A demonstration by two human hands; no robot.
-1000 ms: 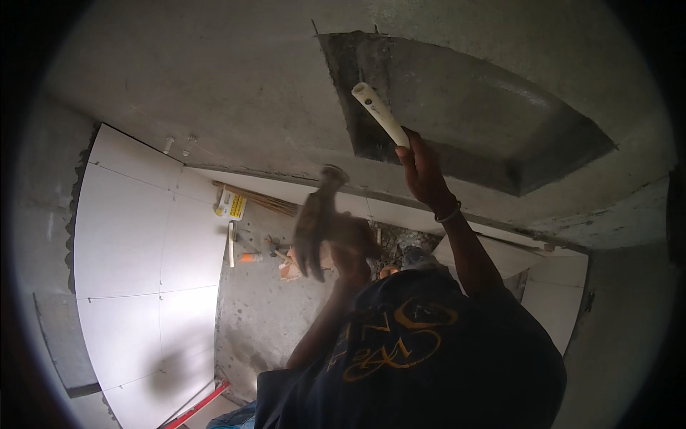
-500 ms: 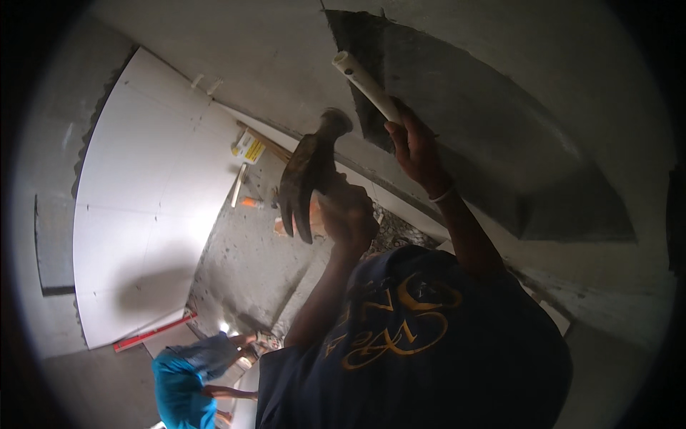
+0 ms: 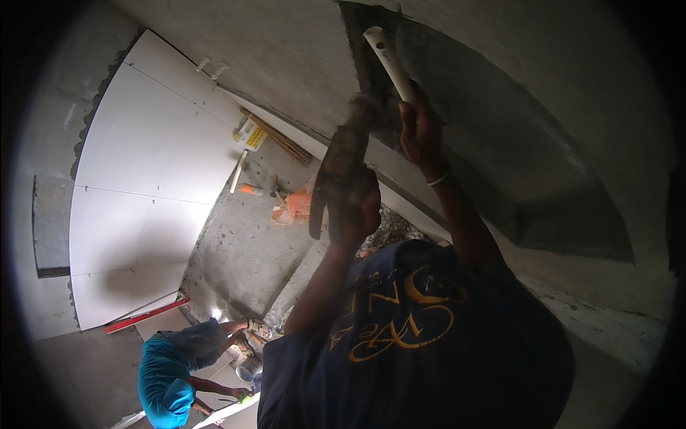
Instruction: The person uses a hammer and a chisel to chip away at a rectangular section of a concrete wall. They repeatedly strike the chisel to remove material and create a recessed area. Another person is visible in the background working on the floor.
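Observation:
My left hand (image 3: 355,209) grips a mortar-caked trowel (image 3: 334,171), its blade raised against the lower left edge of a dark wet patch (image 3: 514,150) on the grey wall. My right hand (image 3: 420,129), a thin band at its wrist, is closed around the lower end of a white tube-like handle (image 3: 388,58) that slants up across the patch. Both arms come up from my dark blue shirt with yellow print (image 3: 414,343).
Large white tiles (image 3: 136,186) cover a surface at left, with a red level (image 3: 146,314) along their lower edge. An orange bag (image 3: 296,204), a yellow-white package (image 3: 250,136) and wooden sticks lie on rough concrete. A person in a light blue shirt (image 3: 168,372) crouches at lower left.
The view has swung, bringing the person in light blue into sight. My left hand lifted the trowel up to the dark patch; my right hand kept hold of the white handle.

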